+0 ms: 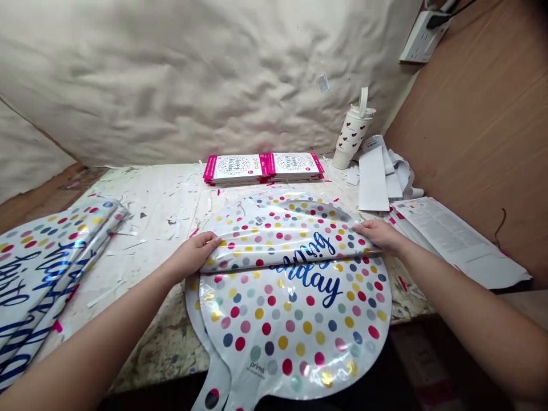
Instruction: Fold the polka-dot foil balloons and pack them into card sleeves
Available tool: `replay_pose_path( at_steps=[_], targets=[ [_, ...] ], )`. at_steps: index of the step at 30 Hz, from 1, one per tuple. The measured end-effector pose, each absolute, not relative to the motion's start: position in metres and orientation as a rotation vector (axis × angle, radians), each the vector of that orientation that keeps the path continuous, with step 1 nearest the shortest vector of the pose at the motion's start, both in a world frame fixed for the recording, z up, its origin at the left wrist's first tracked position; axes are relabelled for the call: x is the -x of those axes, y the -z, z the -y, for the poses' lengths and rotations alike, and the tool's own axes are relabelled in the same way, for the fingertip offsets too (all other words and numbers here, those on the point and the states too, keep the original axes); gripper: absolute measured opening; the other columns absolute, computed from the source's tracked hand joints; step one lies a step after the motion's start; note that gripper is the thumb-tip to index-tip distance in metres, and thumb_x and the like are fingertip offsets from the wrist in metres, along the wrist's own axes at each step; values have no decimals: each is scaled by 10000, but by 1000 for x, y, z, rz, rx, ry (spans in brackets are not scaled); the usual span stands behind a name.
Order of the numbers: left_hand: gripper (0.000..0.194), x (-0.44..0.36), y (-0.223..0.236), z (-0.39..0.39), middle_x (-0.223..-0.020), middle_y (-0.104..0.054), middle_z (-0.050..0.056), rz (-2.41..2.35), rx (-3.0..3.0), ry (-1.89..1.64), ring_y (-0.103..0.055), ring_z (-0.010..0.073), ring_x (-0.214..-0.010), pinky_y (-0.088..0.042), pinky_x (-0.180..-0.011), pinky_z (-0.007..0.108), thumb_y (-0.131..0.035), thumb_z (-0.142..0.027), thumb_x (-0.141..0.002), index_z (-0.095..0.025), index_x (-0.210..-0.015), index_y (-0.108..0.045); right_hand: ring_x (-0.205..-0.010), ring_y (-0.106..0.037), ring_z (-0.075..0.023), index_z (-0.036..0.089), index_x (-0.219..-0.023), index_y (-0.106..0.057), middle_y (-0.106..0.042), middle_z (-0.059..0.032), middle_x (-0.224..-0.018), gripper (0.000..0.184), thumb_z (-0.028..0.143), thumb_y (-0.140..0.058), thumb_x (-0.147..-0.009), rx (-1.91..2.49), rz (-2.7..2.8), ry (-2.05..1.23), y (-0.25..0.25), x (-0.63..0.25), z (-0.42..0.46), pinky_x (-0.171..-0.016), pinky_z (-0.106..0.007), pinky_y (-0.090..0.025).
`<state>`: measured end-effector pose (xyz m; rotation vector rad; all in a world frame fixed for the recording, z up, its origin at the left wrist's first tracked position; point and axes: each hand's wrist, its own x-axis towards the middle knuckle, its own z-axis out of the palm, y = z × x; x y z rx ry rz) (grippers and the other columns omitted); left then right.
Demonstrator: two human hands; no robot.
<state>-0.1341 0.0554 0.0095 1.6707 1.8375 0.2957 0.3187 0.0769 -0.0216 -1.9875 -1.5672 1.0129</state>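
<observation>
A flat, uninflated foil balloon (295, 331), white with coloured dots and blue "birthday" lettering, lies in front of me. A fold runs across it through the lettering. My left hand (201, 251) pinches the left end of the folded part, fingers closed on the foil. At the right end, my right hand (379, 235) grips the same fold between thumb and fingers. Underneath, another flat balloon (194, 308) shows along the left side. Both balloon necks hang over the table's front edge.
Stacked pink-and-white packets (240, 166) sit at the back of the worn white table (149, 188). A white tumbler with hearts (351, 137), paper strips (374, 180) and printed sheets (458, 237) are on the right. More folded dotted balloons (47, 257) lie left. A socket (423, 37) is on the wall.
</observation>
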Motion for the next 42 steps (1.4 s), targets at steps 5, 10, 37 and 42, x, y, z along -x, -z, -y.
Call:
replay_pose_path(
  at_steps=[5,10,37,42],
  targets=[
    [401,121,-15,-53,-805,-631,64,-2104,-1762,-336,-583,246,-798,-440,-681,316,-342,-494,-832,-183,-955,-563,-477,-498,-117,156,-688,-599,-603,-20,-579,435,585,-532,-711,2039,1561,-999,24,-316,-86,-444,-223,-382],
    [489,76,-8,-6,-1335,-462,119,-1715,-2494,-272,-389,283,-1240,-318,-999,450,-283,-406,-904,-167,-1307,-423,-550,-513,-139,173,-637,-574,-581,-14,-587,448,615,-533,-696,2125,1641,-838,19,-314,-97,-508,-240,-387],
    [796,-22,9,12,-1482,-150,163,-1616,-2466,45,-84,387,-1343,-148,-1028,575,-261,-670,-811,-154,-1416,-227,-1250,-348,-337,198,-1375,-336,-436,-161,-1324,698,631,-313,-828,2121,2182,-168,28,-263,29,-1022,-468,-240],
    [793,-37,22,11,-1490,-129,153,-1622,-2411,19,-59,460,-1319,-92,-961,672,-311,-737,-745,-300,-1402,-239,-1327,-215,-331,140,-1431,-126,-254,-179,-1441,796,595,-361,-823,2190,1547,-613,22,-229,-10,-1034,-505,-240]
  ],
)
